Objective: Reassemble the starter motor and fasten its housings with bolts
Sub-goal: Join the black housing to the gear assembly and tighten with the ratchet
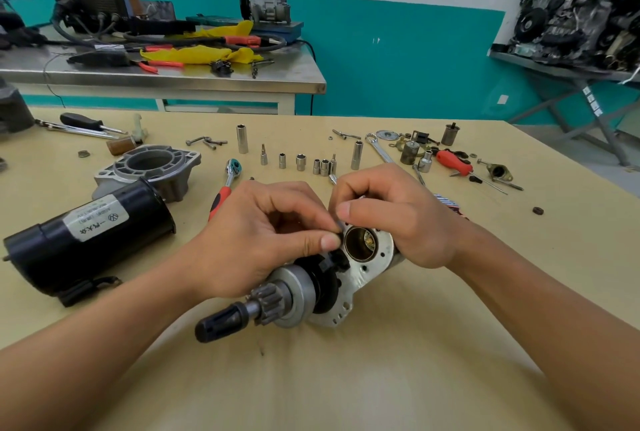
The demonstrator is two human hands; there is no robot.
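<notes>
The half-built starter point(311, 292) lies on its side in the middle of the tabletop point(381, 378). Its toothed gear point(268, 302) and dark shaft tip point toward the near left corner, and its flat metal plate point(367, 268) with a round opening faces up and toward the near edge.

The left hand point(263, 240) rests over the starter with its fingers curled. Its thumb and forefinger pinch a small dark piece point(341, 225) at the rim of the opening. The right hand point(398, 219) is curled too, with its heel on the far side of the plate and its thumb tip meeting the same piece. Whether it has hold of anything cannot be told.

Near the left edge lies the black motor body point(86, 240), which has a white label. Just beyond it, toward the far left corner, sits the grey metal housing point(152, 167). A few bolts point(207, 143) lie near the far edge. A ratchet point(227, 185) with a red handle lies between the housing and the hands, and a row of sockets point(301, 162) stands beyond the hands. Toward the far right corner are a wrench point(377, 146), a red screwdriver point(455, 162) and other small parts.
</notes>
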